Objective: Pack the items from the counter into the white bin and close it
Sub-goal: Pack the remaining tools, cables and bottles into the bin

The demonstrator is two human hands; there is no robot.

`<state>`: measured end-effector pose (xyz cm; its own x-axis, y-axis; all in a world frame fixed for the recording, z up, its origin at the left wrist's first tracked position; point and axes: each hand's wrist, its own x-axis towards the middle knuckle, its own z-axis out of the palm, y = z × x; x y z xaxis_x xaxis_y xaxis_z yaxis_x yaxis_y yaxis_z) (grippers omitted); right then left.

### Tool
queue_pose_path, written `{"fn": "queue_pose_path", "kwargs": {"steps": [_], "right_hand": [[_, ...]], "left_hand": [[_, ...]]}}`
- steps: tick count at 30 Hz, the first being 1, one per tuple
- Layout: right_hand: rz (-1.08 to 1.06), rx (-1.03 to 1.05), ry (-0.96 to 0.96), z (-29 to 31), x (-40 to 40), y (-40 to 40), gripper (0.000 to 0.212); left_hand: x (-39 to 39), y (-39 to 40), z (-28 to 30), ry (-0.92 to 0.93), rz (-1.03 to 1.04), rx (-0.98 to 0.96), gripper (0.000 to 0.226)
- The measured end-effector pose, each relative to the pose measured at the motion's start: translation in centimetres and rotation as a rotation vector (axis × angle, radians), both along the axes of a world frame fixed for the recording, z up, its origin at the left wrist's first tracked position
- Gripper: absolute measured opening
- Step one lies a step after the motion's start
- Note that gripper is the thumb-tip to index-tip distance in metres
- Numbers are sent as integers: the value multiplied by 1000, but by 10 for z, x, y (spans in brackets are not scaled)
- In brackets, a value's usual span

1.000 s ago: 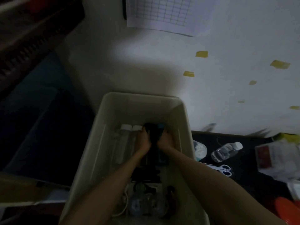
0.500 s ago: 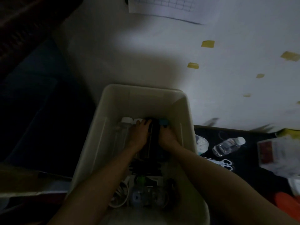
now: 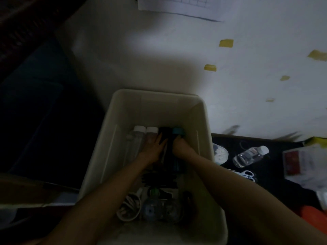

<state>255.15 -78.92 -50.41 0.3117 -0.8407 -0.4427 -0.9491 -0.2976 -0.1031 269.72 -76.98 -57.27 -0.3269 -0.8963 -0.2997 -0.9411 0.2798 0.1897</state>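
Observation:
The white bin stands open in front of me, with no lid in sight. At its far end lie two clear bottles with white caps, a black bottle and a teal-capped bottle, side by side. My left hand lies on the black bottle's left side with its fingers stretched out. My right hand is against its right side, over the teal-capped bottle, fingers curled. My forearms hide much of the bin's middle.
Near the bin's front lie a coiled white cable and dark, dim items. On the black counter to the right are a water bottle, scissors, a tub of cotton swabs and a red-labelled packet.
Both hands have pressed the black bottle down between the white-capped bottles and the teal-capped one. My left fingers have straightened out over it.

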Motion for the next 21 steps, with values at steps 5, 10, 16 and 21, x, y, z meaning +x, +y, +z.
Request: {"fn": "queue_pose_path", "kwargs": {"steps": [5,10,16,21], "right_hand": [[189,45,258,20,-1,0,41],[-70,178,-71,43,0,-2,33],[-162,-143,-636,131,-44,31,48],[-324,-190,-964,167,-133,74,30]], "left_hand": [[-3,7,16,27,34,43,115],[-1,10,46,203,250,-59,56],[-8,8,118,429,334,-125,43],[-55,31,188,648,210,-277,45]]}}
